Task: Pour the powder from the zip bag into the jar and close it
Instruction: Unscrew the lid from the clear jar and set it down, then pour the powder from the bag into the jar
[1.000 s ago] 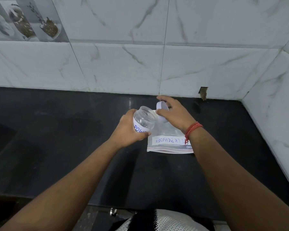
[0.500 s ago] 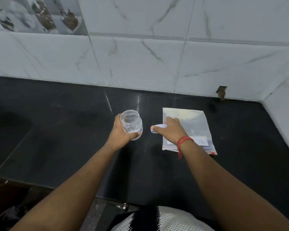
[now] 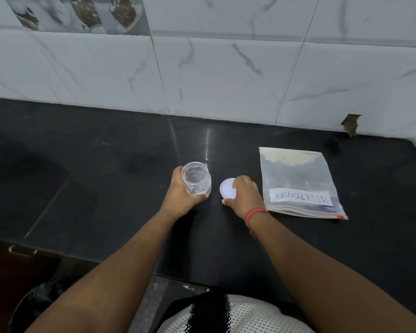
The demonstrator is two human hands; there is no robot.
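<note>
A: What sits nearest?

B: A white mesh garment with a black stripe (image 3: 226,316) at the bottom edge, and the two bare forearms reaching away from it over the black polished stone counter (image 3: 106,169). They spread slightly apart near the body and draw closer together toward the hands.

A: And the left hand?

B: The left hand (image 3: 181,192) is wrapped round the lower side of a small clear plastic jar (image 3: 196,178), fingers curled about it and the thumb showing at its near right. The jar stands upright with its mouth uncovered. Whether its base touches the counter, I cannot tell.

A: The right one?

B: The right hand (image 3: 244,195), with a red thread band (image 3: 255,211) on the wrist, is palm down with knuckles raised. Its curled fingers and thumb pinch the right edge of a round white plastic lid (image 3: 227,187), which lies just to the right of the jar, apart from it. The lid looks low against the counter; I cannot say if it rests there.

A: Where is the powder?

B: In a clear rectangular zip bag with a white handwritten label (image 3: 298,183), lying flat on the counter just right of the right hand, untouched by it. Pale powder gathers at the bag's far end; the label is toward its near end.

A: Farther back?

B: White marble-veined wall tiles (image 3: 226,75) rise behind the counter, with a picture tile showing bowls (image 3: 82,13) at the far left.
</note>
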